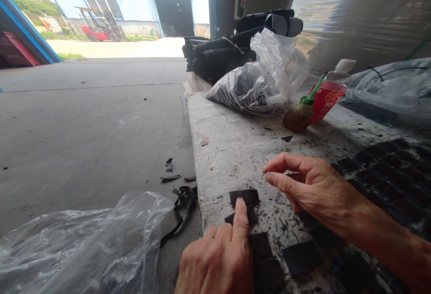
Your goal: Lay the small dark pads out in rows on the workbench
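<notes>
Head view: the left hand (215, 258) holds nothing in a pinch, its index finger (241, 217) lying flat across a dark strip (251, 216), the tip touching the near edge of a second strip (247, 196). Both strips run left to right across the bench. The right hand (313, 188) hovers just right, forefinger (283, 161) and thumb curled to a narrow gap, nothing visible between them. More dark pieces (303, 257) lie near on the speckled bench (222, 159), a black grid mat (387, 173) right, a plastic bag (84, 244) near left, and a bag of scraps (249, 89) far.

Strips (244, 197) on a workbench (229, 159), plastic bag (84, 244) left
</notes>
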The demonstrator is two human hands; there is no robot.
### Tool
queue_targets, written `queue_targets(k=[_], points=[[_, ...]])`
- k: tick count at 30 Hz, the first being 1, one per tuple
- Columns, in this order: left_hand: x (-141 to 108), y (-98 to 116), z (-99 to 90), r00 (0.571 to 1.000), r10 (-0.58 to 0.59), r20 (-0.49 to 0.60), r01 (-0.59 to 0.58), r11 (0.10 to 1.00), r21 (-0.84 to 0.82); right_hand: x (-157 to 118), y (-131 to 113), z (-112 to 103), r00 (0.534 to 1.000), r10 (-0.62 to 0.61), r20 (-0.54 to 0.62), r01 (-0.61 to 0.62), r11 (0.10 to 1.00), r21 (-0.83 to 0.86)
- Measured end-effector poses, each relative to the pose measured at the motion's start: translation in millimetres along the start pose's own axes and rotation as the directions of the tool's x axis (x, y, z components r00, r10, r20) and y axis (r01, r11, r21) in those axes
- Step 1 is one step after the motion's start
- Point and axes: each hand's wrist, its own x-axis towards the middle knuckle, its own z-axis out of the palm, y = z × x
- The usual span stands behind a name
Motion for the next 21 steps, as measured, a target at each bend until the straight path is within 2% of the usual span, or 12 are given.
queue_targets(k=[3,5,11,16,21], points=[[-0.5,0.5,-1.8,1.000,-0.001,0.004,0.001,1.000,-0.009,0.0,-4.5,3.8,0.987,-0.159,0.038,0.162,0.931,-0.326],[-0.8,2.2,-2.9,1.000,-0.008,0.004,0.008,1.000,-0.006,1.1,-4.8,9.0,0.973,-0.229,0.038,0.223,0.878,-0.423],[0.0,6.8,-3.9,0.997,-0.068,0.037,0.067,0.998,0.013,2.9,3.9,17.2,0.938,-0.344,0.049,0.323,0.810,-0.490],[1.5,7.6,-3.3,0.997,-0.066,0.043,0.065,0.998,0.024,3.4,8.5,19.5,0.937,-0.337,0.092,0.336,0.796,-0.503],[0.4,4.7,-2.2,1.000,-0.011,-0.011,0.011,0.999,0.035,1.4,4.4,20.3,0.950,-0.301,0.083,0.301,0.812,-0.500]])
